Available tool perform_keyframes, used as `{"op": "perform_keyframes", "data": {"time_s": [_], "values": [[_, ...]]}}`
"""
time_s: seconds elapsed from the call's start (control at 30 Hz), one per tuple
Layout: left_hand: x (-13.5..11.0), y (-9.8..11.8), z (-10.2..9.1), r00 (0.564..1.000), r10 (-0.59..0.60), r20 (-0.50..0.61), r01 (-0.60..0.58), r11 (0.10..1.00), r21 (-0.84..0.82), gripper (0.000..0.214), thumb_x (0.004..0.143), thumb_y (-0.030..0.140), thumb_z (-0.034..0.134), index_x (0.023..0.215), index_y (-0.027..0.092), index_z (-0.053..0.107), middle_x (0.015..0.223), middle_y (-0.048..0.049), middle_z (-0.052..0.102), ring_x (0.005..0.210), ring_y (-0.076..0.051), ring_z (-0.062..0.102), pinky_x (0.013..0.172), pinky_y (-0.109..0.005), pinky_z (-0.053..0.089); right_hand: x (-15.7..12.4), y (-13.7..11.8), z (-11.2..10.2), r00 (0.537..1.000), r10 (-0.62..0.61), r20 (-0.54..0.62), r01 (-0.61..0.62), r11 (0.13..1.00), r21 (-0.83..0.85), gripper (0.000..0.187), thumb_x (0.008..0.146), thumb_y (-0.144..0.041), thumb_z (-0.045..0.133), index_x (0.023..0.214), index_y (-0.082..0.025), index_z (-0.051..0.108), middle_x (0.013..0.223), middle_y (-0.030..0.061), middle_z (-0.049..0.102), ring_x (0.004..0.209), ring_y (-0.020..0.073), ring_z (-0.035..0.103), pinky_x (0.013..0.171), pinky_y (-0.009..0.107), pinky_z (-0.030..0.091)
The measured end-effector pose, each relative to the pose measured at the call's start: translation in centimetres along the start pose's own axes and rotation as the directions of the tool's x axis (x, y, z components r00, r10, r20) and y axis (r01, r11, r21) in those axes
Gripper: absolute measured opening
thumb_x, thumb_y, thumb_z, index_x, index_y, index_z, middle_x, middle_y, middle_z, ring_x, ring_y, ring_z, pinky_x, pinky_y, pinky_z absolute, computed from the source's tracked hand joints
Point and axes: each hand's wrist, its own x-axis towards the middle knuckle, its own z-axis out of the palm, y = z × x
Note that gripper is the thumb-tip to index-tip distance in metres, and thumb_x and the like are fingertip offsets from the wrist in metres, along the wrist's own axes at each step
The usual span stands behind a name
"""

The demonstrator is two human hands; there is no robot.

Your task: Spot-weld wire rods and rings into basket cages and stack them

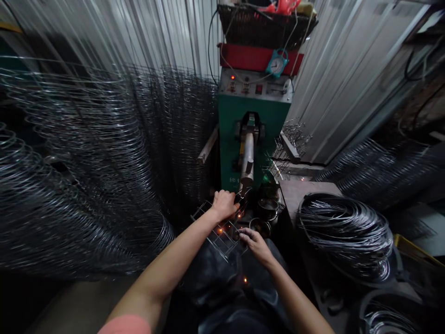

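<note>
While orange sparks (pixel 219 230) scatter, the left hand (pixel 224 205) grips a flat steel-wire grid (pixel 222 234) at the green welder (pixel 229 139), right hand (pixel 255 243) half-closed on its edge; finished crossings can't be told.

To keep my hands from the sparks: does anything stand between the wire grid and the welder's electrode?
Nothing visible does: the wire grid reaches the electrode of the green welding machine. The left hand lies over the grid beside it and hides part of the contact.

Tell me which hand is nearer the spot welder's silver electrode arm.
Left. The left hand rests on the wire grid just below the silver electrode arm; the right hand lies farther back, at the grid's near edge.
</note>
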Motion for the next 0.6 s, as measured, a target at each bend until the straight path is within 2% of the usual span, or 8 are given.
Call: {"op": "perform_keyframes", "data": {"time_s": [0.17, 0.37, 0.5, 0.6], "values": [[0.0, 0.3, -0.4, 1.000, 0.002, -0.005, -0.002, 1.000, 0.003, 0.034, 0.078, 0.041, 0.048, 0.093, 0.015, 0.065, 0.092, -0.0133, 0.066, 0.093, -0.028, 0.057, 0.078, -0.039, 0.042, 0.1, 0.5, 0.4, 1.000, 0.026, 0.002, -0.026, 0.999, 0.026, 0.037, 0.072, -0.053, 0.058, 0.085, -0.018, 0.064, 0.065, -0.0013, 0.052, 0.059, 0.0118, 0.044, 0.058, 0.024, 0.037], [0.1, 0.4, -0.5, 0.998, 0.055, 0.011, -0.056, 0.997, 0.052, 0.033, 0.080, 0.036, 0.048, 0.090, 0.009, 0.064, 0.090, -0.0163, 0.065, 0.092, -0.029, 0.057, 0.081, -0.042, 0.041, 0.0, 0.8, 0.2, 1.000, -0.014, 0.008, 0.014, 1.000, 0.023, 0.037, 0.076, -0.053, 0.055, 0.084, -0.018, 0.063, 0.070, -0.0001, 0.057, 0.065, 0.0130, 0.049, 0.061, 0.024, 0.040], [-1.2, 0.5, -0.6, 0.989, 0.138, 0.060, -0.141, 0.989, 0.042, 0.031, 0.080, 0.034, 0.049, 0.090, 0.009, 0.062, 0.091, -0.0160, 0.063, 0.090, -0.028, 0.057, 0.076, -0.038, 0.043, -1.7, 0.5, 1.3, 0.999, -0.009, 0.048, 0.009, 1.000, 0.001, 0.035, 0.080, -0.050, 0.052, 0.087, -0.018, 0.064, 0.069, 0.0000, 0.057, 0.062, 0.0121, 0.050, 0.058, 0.023, 0.040], [-3.6, 0.6, -1.1, 0.962, 0.254, 0.101, -0.257, 0.966, 0.020, 0.030, 0.081, 0.036, 0.050, 0.090, 0.010, 0.062, 0.089, -0.0141, 0.063, 0.087, -0.027, 0.057, 0.072, -0.037, 0.045, -4.3, 0.1, 2.2, 0.988, -0.082, 0.128, 0.091, 0.993, -0.072, 0.034, 0.081, -0.048, 0.052, 0.088, -0.018, 0.066, 0.076, 0.0033, 0.063, 0.069, 0.0148, 0.056, 0.065, 0.026, 0.043]]}}
